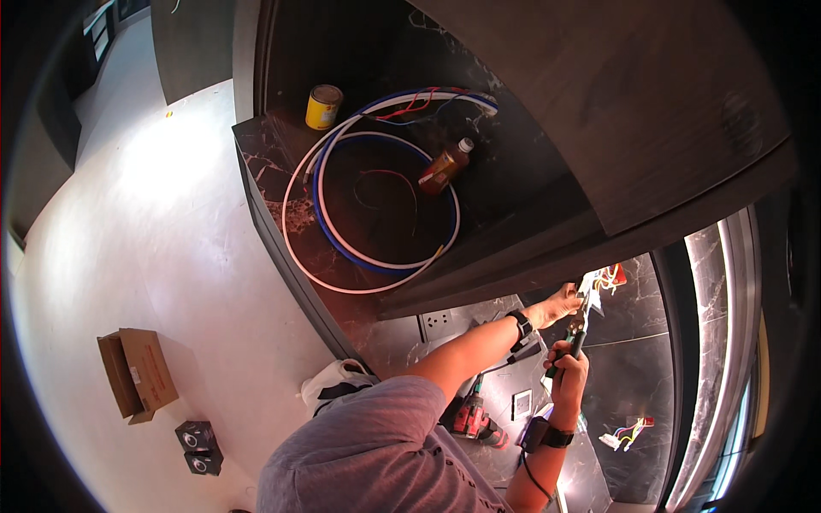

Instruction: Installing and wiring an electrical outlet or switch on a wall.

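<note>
My left hand [560, 303] is closed on light-coloured wiring [587, 299] beside a red junction box [617, 275] with yellow and white wires, just below the dark cabinet. My right hand [566, 369] grips dark-handled pliers [575, 340], their jaws up against the wiring below my left fingers. A red and black cordless drill [470, 419] lies on the dark marbled surface below my arms, near a white switch plate [522, 403]. Another bundle of coloured wires [631, 434] shows at the lower right. A socket plate [436, 322] is left of my left wrist.
Coiled white and blue cable [325, 244], a yellow can [323, 107] and a bottle [445, 168] occupy the marbled cabinet shelf. An open cardboard box [141, 374] and dark small boxes [198, 448] sit on the pale floor at left. A dark panel [581, 94] overhangs the right.
</note>
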Demonstrator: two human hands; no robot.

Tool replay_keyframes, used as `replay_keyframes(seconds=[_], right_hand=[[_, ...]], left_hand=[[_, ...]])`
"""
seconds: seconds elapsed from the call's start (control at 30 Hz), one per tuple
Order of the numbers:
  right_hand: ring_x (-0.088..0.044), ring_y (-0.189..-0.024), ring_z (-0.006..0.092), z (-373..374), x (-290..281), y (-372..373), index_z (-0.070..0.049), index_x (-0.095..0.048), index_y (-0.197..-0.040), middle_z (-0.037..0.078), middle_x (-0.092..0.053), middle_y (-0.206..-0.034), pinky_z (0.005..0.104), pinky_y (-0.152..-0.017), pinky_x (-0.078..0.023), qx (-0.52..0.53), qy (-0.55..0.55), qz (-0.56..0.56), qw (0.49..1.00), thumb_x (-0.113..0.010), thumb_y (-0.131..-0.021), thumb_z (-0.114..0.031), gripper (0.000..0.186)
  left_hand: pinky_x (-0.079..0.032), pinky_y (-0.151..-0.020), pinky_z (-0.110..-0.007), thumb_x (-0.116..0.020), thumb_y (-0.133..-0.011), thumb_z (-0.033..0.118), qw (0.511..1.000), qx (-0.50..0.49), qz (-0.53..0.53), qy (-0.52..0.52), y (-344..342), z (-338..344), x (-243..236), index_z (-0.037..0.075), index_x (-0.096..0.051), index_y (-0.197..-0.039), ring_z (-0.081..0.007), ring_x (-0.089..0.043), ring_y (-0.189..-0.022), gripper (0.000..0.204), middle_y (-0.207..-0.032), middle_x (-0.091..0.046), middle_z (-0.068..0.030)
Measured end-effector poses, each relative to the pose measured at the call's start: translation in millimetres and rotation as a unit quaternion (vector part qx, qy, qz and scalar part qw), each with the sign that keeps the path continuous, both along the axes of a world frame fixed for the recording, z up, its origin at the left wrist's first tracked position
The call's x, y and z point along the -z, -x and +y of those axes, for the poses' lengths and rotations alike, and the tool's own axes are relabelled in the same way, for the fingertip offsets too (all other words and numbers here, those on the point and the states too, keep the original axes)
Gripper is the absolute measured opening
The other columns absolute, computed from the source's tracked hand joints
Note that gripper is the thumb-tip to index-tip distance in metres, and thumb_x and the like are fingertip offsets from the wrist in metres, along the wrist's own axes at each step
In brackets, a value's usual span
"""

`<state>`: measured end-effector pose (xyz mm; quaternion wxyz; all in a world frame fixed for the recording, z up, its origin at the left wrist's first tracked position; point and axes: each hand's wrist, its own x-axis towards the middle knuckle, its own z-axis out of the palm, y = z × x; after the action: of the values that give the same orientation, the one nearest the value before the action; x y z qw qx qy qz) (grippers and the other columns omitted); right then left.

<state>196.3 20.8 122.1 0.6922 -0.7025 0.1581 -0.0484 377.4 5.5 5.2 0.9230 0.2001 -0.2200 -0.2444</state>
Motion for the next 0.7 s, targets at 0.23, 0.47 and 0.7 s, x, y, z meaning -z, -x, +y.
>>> replay_keyframes(seconds=[0.23, 0.47, 0.7], right_hand=[[-0.056, -0.065, 0.0160, -20.8, 15.3, -1.3, 0.005, -0.062, -0.093, 0.007, -0.056, -0.075, 0.0289, -0.061, -0.048, 0.009, 0.036, 0.000, 0.999, -0.056, -0.069, -0.006, 0.027], [-0.057, -0.065, 0.0178, -11.0, 8.2, -5.7, 0.008, -0.062, -0.094, 0.010, -0.060, -0.076, 0.0291, -0.061, -0.048, -0.023, 0.048, -0.009, 0.999, -0.053, -0.067, 0.001, 0.030], [-0.057, -0.064, 0.0180, -11.5, 3.4, 3.4, 0.007, -0.063, -0.094, 0.010, -0.060, -0.075, 0.0286, -0.062, -0.047, 0.001, 0.048, -0.002, 0.999, -0.053, -0.067, 0.001, 0.029]], left_hand=[[-0.049, -0.068, -0.024, -0.073, -0.087, 0.016, 0.987, 0.039, -0.037, 0.150, -0.5, 1.3, -5.9, 0.008, -0.069, -0.109, -0.0058, -0.063, -0.084, 0.024, -0.094, -0.068, 0.0023], [-0.046, -0.096, -0.037, -0.075, -0.088, 0.028, 0.999, 0.027, 0.023, 0.031, -13.6, 6.0, 13.3, 0.011, -0.050, -0.123, -0.0162, -0.058, -0.107, 0.046, -0.113, -0.060, -0.0018], [-0.043, -0.103, -0.043, -0.071, -0.091, 0.031, 0.998, 0.023, -0.030, 0.042, -6.2, 7.6, 6.2, 0.011, -0.049, -0.127, -0.0199, -0.055, -0.115, 0.047, -0.123, -0.058, -0.0025]])
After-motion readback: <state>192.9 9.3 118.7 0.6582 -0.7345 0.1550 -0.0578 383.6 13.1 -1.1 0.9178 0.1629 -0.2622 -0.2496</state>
